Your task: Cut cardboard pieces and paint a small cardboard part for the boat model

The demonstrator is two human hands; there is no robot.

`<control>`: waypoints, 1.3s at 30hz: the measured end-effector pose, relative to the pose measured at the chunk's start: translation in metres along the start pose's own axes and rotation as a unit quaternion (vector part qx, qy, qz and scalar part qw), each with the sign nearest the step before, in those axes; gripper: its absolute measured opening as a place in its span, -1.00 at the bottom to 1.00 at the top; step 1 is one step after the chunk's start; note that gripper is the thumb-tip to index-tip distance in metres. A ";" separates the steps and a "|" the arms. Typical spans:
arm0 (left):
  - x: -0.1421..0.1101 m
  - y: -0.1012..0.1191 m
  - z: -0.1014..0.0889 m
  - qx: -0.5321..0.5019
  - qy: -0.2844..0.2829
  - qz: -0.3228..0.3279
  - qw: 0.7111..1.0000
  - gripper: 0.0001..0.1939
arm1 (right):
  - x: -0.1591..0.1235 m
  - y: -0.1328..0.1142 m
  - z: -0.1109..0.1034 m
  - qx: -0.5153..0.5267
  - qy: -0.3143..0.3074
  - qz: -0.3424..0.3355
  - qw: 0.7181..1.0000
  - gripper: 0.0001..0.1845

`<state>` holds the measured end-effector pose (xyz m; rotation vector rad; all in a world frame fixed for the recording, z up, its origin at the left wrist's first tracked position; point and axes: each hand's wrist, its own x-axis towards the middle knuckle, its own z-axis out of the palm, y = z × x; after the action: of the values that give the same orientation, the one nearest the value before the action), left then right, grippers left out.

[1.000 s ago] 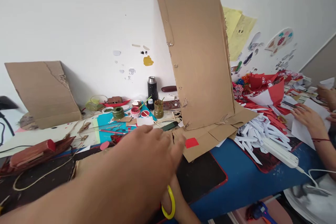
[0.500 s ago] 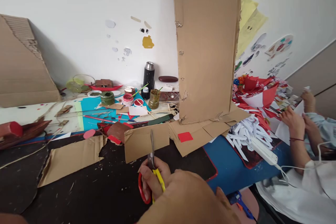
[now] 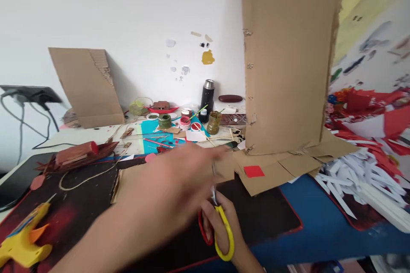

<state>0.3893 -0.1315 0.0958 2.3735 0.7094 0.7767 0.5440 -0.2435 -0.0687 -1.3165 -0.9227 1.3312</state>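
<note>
Scissors [image 3: 230, 239] are held by the right hand [image 3: 216, 222] above the mat [image 3: 262, 204]; whether anything is gripped by the blurred left hand [image 3: 187, 175], near the blades, cannot be told. A glue gun [image 3: 24, 249] is laid toward the mat's left edge. A cardboard strip [image 3: 228, 171] is partly hidden behind the left hand. By the table's [image 3: 72, 137] far edge are set paint jars [image 3: 185, 123], a flask [image 3: 208, 94] and a tall cardboard sheet [image 3: 288, 64].

I have the silver-bladed scissors with one yellow and one red loop [image 3: 221, 213] in a grip, handles toward me, blades pointing away; blur hides their spread. Just beyond their tips I see a flat brown cardboard piece [image 3: 226, 171], mostly hidden.
</note>
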 end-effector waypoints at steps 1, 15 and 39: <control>0.004 -0.013 -0.005 -0.016 0.059 -0.024 0.998 -0.48 | -0.002 -0.002 -0.001 0.012 0.014 -0.012 1.000 -0.38; -0.020 -0.080 0.000 -0.300 0.078 -0.256 0.916 -0.41 | 0.015 -0.039 0.022 -0.056 -0.013 -0.055 0.997 -0.47; -0.029 -0.052 -0.021 -0.157 0.004 -0.309 0.938 -0.15 | 0.013 -0.056 0.017 -0.156 -0.010 -0.107 0.982 -0.28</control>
<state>0.3392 -0.1049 0.0672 1.7117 1.1598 0.5666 0.5363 -0.2173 -0.0154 -1.3944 -1.2892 1.0628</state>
